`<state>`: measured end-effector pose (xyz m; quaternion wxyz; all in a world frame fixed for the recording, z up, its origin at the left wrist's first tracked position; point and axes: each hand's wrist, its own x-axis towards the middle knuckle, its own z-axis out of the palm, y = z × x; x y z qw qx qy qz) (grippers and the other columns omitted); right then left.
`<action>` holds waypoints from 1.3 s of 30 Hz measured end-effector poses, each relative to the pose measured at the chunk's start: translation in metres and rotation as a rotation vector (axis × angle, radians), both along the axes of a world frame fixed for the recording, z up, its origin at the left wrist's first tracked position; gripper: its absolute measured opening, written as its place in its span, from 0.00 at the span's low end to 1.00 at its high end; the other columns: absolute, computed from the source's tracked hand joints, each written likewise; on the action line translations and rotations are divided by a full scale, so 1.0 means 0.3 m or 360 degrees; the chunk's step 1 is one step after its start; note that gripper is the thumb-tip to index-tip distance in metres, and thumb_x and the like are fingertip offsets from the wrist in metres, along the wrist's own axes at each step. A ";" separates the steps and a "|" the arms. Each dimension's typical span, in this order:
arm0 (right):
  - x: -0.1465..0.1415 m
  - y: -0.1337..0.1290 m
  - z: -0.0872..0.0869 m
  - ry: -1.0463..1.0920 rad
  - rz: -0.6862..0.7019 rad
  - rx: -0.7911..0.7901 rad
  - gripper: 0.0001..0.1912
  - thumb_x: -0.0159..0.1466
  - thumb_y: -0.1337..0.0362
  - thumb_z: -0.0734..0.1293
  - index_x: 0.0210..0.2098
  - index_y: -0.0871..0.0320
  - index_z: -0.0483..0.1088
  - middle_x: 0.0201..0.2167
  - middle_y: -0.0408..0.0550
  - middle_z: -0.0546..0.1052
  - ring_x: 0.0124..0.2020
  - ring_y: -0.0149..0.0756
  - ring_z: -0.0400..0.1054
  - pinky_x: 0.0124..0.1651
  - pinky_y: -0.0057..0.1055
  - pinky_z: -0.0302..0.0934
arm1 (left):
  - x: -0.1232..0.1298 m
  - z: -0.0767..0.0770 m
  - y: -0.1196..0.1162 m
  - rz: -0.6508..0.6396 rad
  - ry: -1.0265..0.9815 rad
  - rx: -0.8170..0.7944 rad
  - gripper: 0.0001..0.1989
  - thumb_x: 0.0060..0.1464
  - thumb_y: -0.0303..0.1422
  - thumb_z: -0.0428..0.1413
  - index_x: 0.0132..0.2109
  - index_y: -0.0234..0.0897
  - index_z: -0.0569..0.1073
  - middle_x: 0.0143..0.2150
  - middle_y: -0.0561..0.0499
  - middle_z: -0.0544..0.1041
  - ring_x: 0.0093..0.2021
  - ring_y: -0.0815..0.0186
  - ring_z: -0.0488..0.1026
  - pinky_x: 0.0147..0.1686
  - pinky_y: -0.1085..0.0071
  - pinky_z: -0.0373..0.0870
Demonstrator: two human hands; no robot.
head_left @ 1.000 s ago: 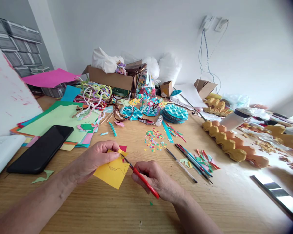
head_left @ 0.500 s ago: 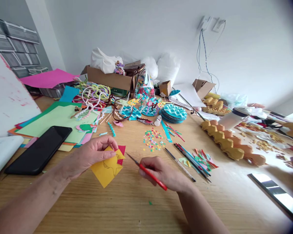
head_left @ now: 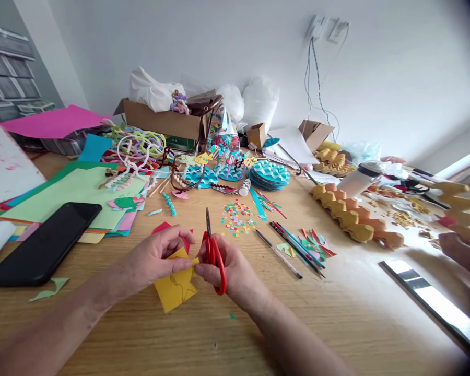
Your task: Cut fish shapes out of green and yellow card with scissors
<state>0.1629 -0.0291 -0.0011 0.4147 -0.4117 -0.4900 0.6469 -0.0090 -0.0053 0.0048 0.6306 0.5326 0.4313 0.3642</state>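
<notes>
Yellow paper (head_left: 174, 290) is pinched by the left hand (head_left: 156, 256), lower centre of frame, edge apparently nipped by the right hand (head_left: 230, 266) too; scissors (head_left: 210, 249) are tipped up, probably so fingertips get freed.

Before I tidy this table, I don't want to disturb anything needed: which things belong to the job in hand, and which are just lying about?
In use:
- yellow paper with a drawn outline, in the left hand
- red-handled scissors, in the right hand

Apparently just lying about:
- black smartphone
- egg-carton strips
- confetti
</notes>
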 end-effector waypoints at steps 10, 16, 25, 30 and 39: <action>0.003 0.009 -0.007 0.0100 -0.0501 0.0101 0.14 0.47 0.63 0.70 0.29 0.58 0.60 0.21 0.36 0.65 0.21 0.24 0.56 0.24 0.23 0.52 | 0.042 -0.016 -0.039 0.0103 -0.0396 -0.0429 0.16 0.45 0.39 0.62 0.42 0.40 0.74 0.34 0.52 0.77 0.32 0.67 0.70 0.27 0.74 0.66; 0.014 0.001 0.002 -0.0193 -0.0400 0.0239 0.13 0.51 0.59 0.68 0.28 0.58 0.60 0.22 0.38 0.64 0.22 0.26 0.57 0.24 0.23 0.52 | 0.055 -0.018 -0.046 0.0304 -0.0231 -0.0386 0.13 0.41 0.35 0.64 0.37 0.37 0.76 0.28 0.54 0.77 0.27 0.70 0.69 0.22 0.77 0.61; 0.029 -0.038 0.031 -0.0510 0.0149 0.0156 0.15 0.58 0.57 0.62 0.21 0.59 0.58 0.14 0.37 0.59 0.15 0.23 0.53 0.18 0.21 0.46 | 0.017 0.021 -0.013 0.0563 -0.0250 -0.0153 0.08 0.39 0.32 0.63 0.30 0.36 0.75 0.24 0.56 0.74 0.23 0.71 0.67 0.18 0.78 0.60; 0.017 -0.034 -0.002 -0.0515 0.0276 0.0050 0.14 0.60 0.58 0.61 0.22 0.59 0.60 0.14 0.36 0.60 0.14 0.22 0.53 0.16 0.20 0.46 | 0.020 0.022 -0.015 0.0576 -0.0295 -0.0144 0.07 0.40 0.32 0.63 0.29 0.36 0.75 0.24 0.56 0.75 0.23 0.72 0.66 0.19 0.79 0.61; 0.028 -0.027 -0.022 -0.0507 0.0286 0.0025 0.16 0.62 0.57 0.60 0.21 0.59 0.60 0.13 0.36 0.61 0.14 0.22 0.54 0.15 0.19 0.46 | 0.013 0.014 -0.023 0.0580 -0.0384 -0.0152 0.06 0.42 0.31 0.63 0.32 0.38 0.76 0.27 0.55 0.77 0.26 0.67 0.72 0.22 0.75 0.68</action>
